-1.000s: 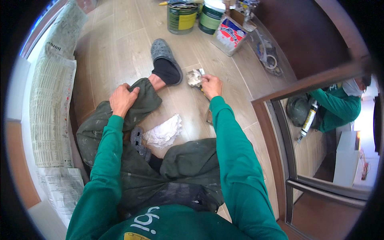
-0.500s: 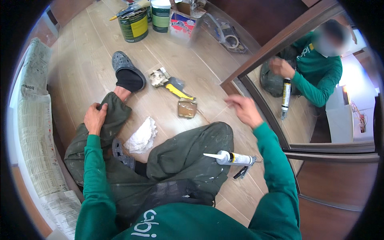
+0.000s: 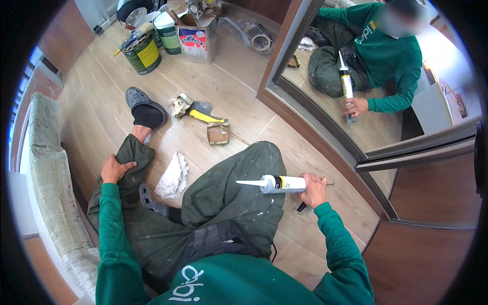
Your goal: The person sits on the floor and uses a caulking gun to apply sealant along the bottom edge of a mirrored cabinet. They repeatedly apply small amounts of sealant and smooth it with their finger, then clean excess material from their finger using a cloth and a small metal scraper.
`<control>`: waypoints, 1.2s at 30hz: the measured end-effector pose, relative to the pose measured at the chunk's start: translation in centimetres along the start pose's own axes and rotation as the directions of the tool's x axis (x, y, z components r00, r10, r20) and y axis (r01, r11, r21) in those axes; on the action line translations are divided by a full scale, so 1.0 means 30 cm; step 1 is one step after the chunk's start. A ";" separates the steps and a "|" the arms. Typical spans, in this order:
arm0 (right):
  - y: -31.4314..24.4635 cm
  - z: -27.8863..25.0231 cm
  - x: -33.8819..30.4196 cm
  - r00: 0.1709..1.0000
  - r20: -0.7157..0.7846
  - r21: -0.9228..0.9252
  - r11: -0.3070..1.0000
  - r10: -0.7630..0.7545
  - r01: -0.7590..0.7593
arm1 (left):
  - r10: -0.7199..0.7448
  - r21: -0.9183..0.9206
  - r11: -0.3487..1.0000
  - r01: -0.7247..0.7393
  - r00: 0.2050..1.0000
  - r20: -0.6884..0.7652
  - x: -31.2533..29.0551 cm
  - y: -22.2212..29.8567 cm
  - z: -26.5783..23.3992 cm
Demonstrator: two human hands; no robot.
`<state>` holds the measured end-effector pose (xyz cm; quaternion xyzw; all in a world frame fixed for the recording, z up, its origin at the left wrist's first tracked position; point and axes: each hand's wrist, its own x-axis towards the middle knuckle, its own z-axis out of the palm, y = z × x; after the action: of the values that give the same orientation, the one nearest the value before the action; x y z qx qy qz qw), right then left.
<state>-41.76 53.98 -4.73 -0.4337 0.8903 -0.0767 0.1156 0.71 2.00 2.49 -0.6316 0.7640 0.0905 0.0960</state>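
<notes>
My right hand [image 3: 313, 189] is closed around the rear of a caulking gun [image 3: 302, 206], loaded with a white sealant cartridge [image 3: 290, 184]. Its long white nozzle [image 3: 251, 182] points left, above my bent right knee. My left hand [image 3: 117, 169] wraps round the dark green trouser leg [image 3: 138, 152] at my left shin, with the thumb lying across the cloth. Between my legs lies a crumpled white rag [image 3: 173, 177]. Farther off on the floor are a yellow-handled scraper [image 3: 206, 117], a crumpled beige wad [image 3: 179, 106] and a small brown cardboard piece [image 3: 218, 133].
Paint cans [image 3: 142, 55] and a square tin [image 3: 196, 44] stand at the far side, beside a clear bag [image 3: 254, 36] with tape. A mirrored sliding door [image 3: 325, 122] runs along the right. Newspaper [image 3: 51, 188] covers a ledge on the left.
My right hand has come down and taken hold of the caulking gun, which was lying on its own by my knee. The view has shifted; my left hand stays on the shin.
</notes>
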 end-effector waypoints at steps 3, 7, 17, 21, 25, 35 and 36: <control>-0.015 -0.001 0.000 0.993 -0.111 0.017 0.999 -0.042 0.044 | -0.028 -0.027 0.999 0.028 1.000 -0.011 -0.023 -0.013 -0.017; -0.094 -0.112 -0.046 0.981 -0.174 0.021 0.995 -0.088 0.093 | 0.040 -0.072 0.996 -0.045 0.997 -0.072 -0.035 -0.043 0.010; -0.479 -0.456 -0.046 0.987 0.073 0.620 0.782 -0.141 0.066 | 0.339 -0.757 0.562 -0.334 0.928 -0.158 -0.254 0.198 -0.043; -0.626 -0.506 0.033 0.965 0.006 0.776 0.610 -0.264 0.162 | 0.579 -0.964 0.150 -0.221 0.810 -0.095 -0.474 0.410 -0.093; -0.789 -0.579 0.121 0.949 -0.047 0.778 0.584 -0.313 0.231 | 0.608 -0.977 -0.116 -0.178 0.765 -0.212 -0.602 0.554 -0.230; -0.896 -0.648 0.198 0.665 -0.679 0.410 0.591 -0.311 0.695 | 0.329 -0.567 -0.816 0.118 0.899 -0.287 -0.407 0.490 -0.433; -0.841 -0.644 0.174 0.670 -0.719 0.437 0.630 -0.184 0.642 | 0.356 -0.519 -0.840 0.157 0.882 -0.310 -0.363 0.427 -0.450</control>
<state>-31.08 35.12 19.08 -0.5181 0.6543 -0.5480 -0.0567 -10.32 11.19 18.58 -0.0803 0.2182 0.8447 -0.4822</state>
